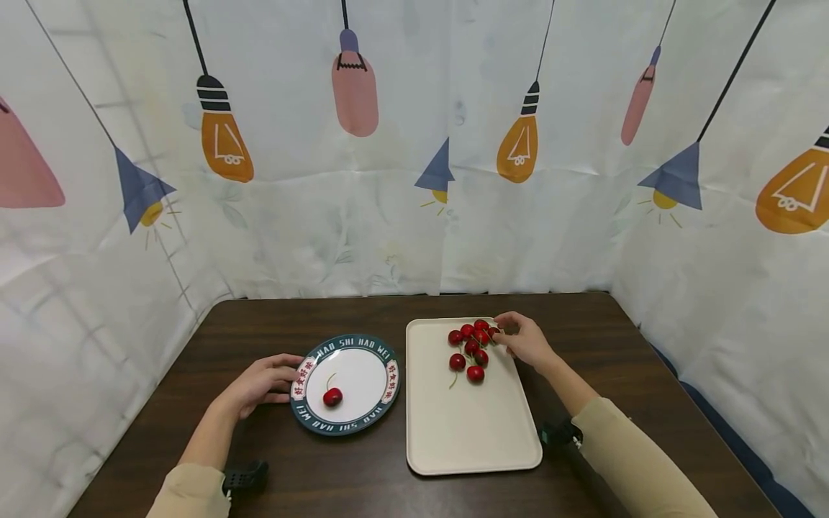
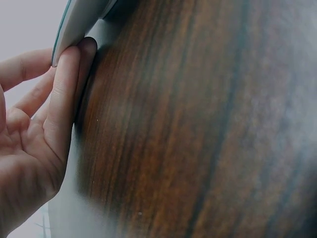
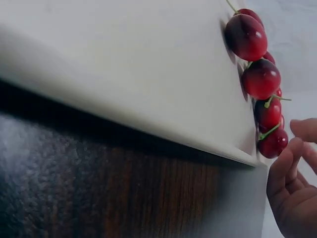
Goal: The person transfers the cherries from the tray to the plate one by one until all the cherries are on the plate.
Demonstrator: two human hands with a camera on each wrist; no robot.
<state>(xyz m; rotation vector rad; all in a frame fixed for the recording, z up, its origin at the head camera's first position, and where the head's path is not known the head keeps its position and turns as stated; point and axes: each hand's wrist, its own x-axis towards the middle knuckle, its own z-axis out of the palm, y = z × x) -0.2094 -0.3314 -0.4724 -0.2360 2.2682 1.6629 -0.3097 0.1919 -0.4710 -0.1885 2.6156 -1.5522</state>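
Note:
Near its left side, my left hand (image 1: pixel 268 383) pinches the rim of a round white plate (image 1: pixel 350 367) with a dark green patterned border. The left wrist view shows the plate's edge (image 2: pixel 74 32) between the fingers. On the plate lies one red cherry (image 1: pixel 332 397) with a stem. Several more cherries (image 1: pixel 476 374) sit clustered on a cream rectangular tray (image 1: pixel 473 432). Over that tray's far right corner, my right hand (image 1: pixel 526 342) has its thumb and fingertips beside the outermost cherry (image 3: pixel 272 144). In the right wrist view the fingertips are slightly parted at its edge.
The plate and tray stand side by side on a dark wood-grain table (image 1: pixel 324 482), with a narrow gap between them. A white curtain (image 1: pixel 311 237) printed with lamps and bulbs surrounds the table's back and sides. Dark straps (image 1: pixel 246 476) are on both wrists.

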